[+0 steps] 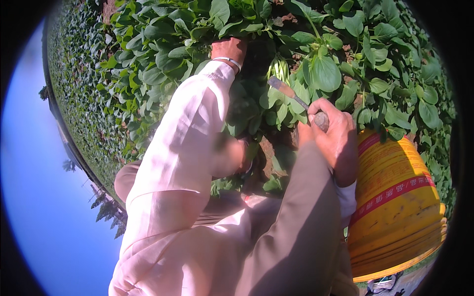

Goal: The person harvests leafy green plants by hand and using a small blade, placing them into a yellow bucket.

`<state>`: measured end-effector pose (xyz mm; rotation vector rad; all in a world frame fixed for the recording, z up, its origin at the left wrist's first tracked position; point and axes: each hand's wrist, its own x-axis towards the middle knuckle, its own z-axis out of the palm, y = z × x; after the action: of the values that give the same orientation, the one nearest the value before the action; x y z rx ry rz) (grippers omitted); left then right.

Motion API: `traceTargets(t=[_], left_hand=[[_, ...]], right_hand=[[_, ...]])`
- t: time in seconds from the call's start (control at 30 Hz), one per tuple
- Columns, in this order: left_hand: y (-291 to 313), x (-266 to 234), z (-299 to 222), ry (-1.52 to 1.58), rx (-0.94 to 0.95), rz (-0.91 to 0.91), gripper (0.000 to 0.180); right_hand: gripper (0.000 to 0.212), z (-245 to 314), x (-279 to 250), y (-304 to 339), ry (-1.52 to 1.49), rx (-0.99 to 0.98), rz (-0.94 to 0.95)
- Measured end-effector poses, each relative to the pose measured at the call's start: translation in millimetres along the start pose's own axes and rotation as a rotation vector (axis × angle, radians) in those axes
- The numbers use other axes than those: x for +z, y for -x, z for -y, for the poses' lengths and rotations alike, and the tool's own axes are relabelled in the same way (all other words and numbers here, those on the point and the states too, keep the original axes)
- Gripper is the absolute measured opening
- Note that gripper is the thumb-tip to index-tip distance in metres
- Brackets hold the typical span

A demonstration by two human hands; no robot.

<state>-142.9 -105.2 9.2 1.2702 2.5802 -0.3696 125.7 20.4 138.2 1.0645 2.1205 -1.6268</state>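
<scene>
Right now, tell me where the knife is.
In the head view, the knife is right of centre, gripped in the right hand, its blade pointing up-left into the leafy green plants, just above the yellow bucket.

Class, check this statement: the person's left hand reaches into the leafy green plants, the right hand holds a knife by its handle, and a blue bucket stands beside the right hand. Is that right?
Not quite. The bucket is yellow with red bands, not blue, as the head view shows. The rest holds: the left hand reaches into the leafy green plants, the right hand holds the knife by its handle, and the bucket stands beside that hand.
</scene>
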Motion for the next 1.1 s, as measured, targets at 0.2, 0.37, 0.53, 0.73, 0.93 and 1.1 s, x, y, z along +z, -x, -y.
traceTargets(t=[0.2,0.37,0.53,0.73,0.93,1.1], left_hand=[[-2.0,10.8,5.9,0.041,-0.024,-0.051,0.023],[8.7,-11.1,3.8,-0.035,0.121,0.065,0.016],[41.1,-52.9,-11.9,0.328,0.41,-0.052,0.017],[47.1,-70.6,-17.4,0.478,0.399,-0.099,0.026],[26.1,-38.1,38.4,0.898,-0.142,-0.346,0.019],[51.4,-37.6,30.1,0.201,0.279,-0.23,0.025]], right_hand=[[0.021,-4.5,4.5,-3.2,0.004,-0.066,-0.016],[0.02,-5.4,5.1,-3.2,-0.019,-0.072,-0.05],[0.014,-4.0,4.2,-8.6,-0.153,-0.083,-0.077],[0.012,16.4,14.8,-66.1,0.001,-0.322,-0.273],[0.01,22.6,39.2,-92.1,-0.22,-0.333,-0.384],[0.002,-0.9,47.5,-92.9,-0.653,-0.125,-0.366]])
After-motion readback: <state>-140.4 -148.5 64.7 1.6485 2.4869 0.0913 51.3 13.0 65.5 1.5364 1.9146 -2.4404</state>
